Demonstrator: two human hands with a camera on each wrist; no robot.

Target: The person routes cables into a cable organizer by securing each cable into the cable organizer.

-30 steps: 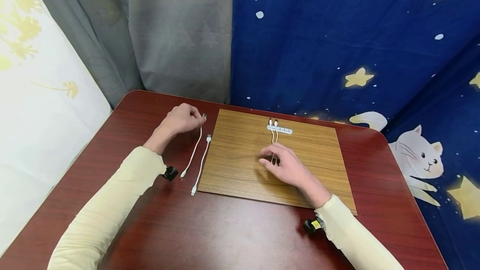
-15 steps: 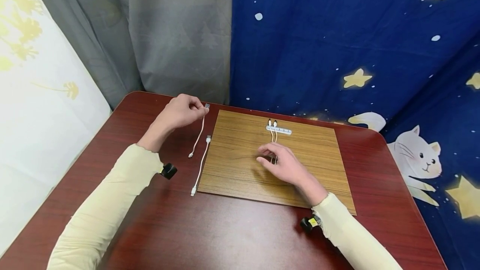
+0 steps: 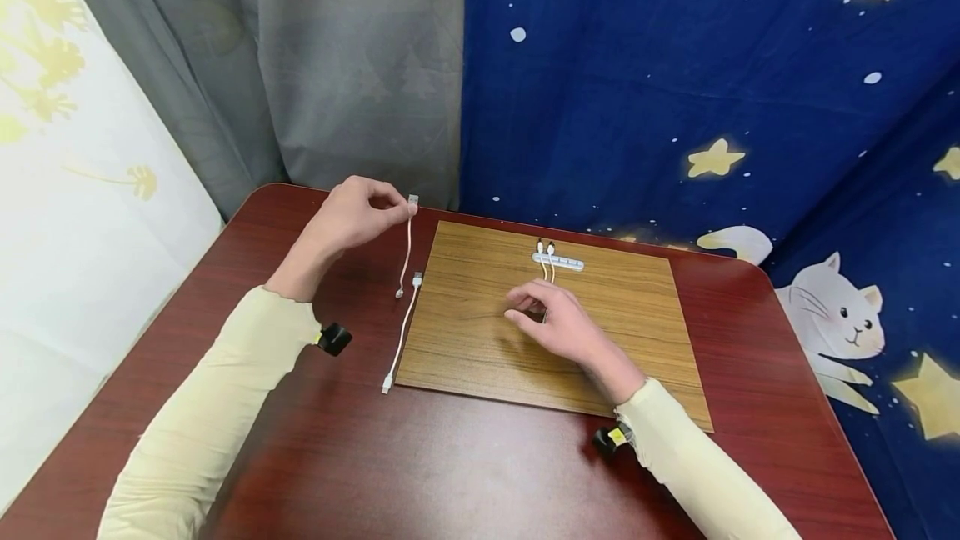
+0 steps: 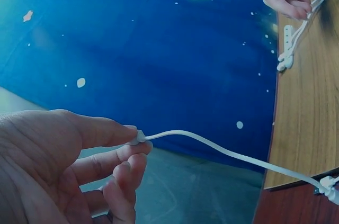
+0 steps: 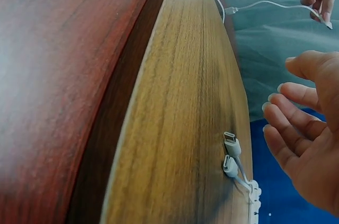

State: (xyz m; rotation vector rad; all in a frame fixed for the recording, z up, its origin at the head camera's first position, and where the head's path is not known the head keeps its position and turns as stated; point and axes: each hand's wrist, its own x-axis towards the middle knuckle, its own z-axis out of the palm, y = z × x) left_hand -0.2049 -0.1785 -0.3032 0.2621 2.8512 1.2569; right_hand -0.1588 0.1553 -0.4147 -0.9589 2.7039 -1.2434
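Observation:
Between thumb and fingertips my left hand [image 3: 351, 213] pinches a white USB cable [image 3: 408, 250] by its USB plug end. The cable hangs down, its small connector low near the table; in the left wrist view the cord [image 4: 228, 152] runs off to the right. A second white USB cable [image 3: 406, 327] lies along the left edge of the wood-grain board [image 3: 472, 315]. My right hand [image 3: 561, 319] hovers over the board with relaxed, slightly bent fingers, holding nothing. Beyond it, a pale cable clip strip [image 3: 568, 263] carries two white cables in its left slots; the hand partly hides them.
The board lies on a dark red table [image 3: 450, 457] with rounded back corners. Behind the table hang a grey curtain [image 3: 360, 65] and a blue curtain [image 3: 637, 65] with stars. A white patterned cloth [image 3: 97, 215] is at the left.
My left hand has risen and moved towards the table's back edge, lifting the cable; its lower end has swung right and away, close to the other cable. My right hand has shifted slightly left.

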